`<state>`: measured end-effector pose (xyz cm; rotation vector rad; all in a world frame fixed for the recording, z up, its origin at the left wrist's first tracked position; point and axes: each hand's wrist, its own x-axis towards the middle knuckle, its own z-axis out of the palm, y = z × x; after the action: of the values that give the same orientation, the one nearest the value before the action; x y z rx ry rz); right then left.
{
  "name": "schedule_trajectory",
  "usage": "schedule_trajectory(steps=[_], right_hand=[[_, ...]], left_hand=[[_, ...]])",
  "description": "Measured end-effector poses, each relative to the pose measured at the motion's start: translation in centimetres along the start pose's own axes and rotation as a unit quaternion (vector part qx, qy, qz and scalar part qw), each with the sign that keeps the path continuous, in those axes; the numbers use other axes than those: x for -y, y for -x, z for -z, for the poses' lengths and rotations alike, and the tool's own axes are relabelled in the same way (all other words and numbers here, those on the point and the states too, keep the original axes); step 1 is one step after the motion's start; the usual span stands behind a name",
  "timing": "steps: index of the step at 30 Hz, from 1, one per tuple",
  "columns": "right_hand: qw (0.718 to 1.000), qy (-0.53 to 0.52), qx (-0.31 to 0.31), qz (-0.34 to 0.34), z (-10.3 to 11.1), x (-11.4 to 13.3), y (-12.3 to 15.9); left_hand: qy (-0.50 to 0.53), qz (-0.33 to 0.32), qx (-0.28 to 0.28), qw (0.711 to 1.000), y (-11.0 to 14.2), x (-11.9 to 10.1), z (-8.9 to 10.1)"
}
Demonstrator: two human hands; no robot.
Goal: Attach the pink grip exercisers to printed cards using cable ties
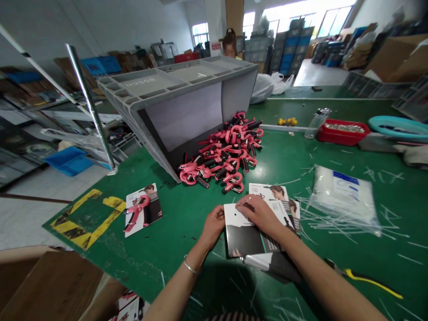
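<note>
My left hand (214, 225) grips the left edge of a printed backing card (241, 232) that lies on top of a stack of cards (267, 258) on the green table. My right hand (259, 211) rests on the card's upper right part, its fingers pinched on a thin white strip near the card's top edge. A pile of pink and black hand grippers (224, 156) lies just beyond, spilling from a tipped grey crate (174, 93). One finished card with a pink gripper fixed to it (142, 211) lies to the left.
A bag of white cable ties (344, 196) and loose ties lie at right. Yellow-handled cutters (368, 278) sit near my right forearm. A red tray (343, 132), a clear bottle (316, 122) and a teal basin (397, 127) stand further back. A cardboard box (50, 285) sits at lower left.
</note>
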<state>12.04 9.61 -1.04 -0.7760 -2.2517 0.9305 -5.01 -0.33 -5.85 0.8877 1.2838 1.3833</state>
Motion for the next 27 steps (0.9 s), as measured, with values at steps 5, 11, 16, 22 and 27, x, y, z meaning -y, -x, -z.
schedule_trajectory(steps=[5, 11, 16, 22, 27], right_hand=[[0.999, -0.027, 0.018, 0.013, 0.4, 0.2, 0.0], [0.998, -0.048, 0.024, -0.011, 0.7, 0.5, 0.1], [1.000, -0.024, 0.018, 0.007, 0.1, 0.9, 0.2], [0.997, -0.033, 0.038, 0.050, 0.1, 1.5, 0.4], [0.996, -0.048, 0.057, 0.055, 0.5, 1.5, 0.6]], left_hand=[[-0.225, -0.061, 0.005, 0.973, 3.1, 0.3, 1.0], [-0.238, -0.102, 0.052, 0.964, 4.4, -0.4, 0.7], [-0.128, -0.102, -0.066, 0.984, 1.7, 0.0, -1.6], [-0.033, -0.028, -0.043, 0.998, 1.6, 0.4, -2.2], [-0.027, -0.029, -0.035, 0.999, 2.1, -0.2, -1.1]])
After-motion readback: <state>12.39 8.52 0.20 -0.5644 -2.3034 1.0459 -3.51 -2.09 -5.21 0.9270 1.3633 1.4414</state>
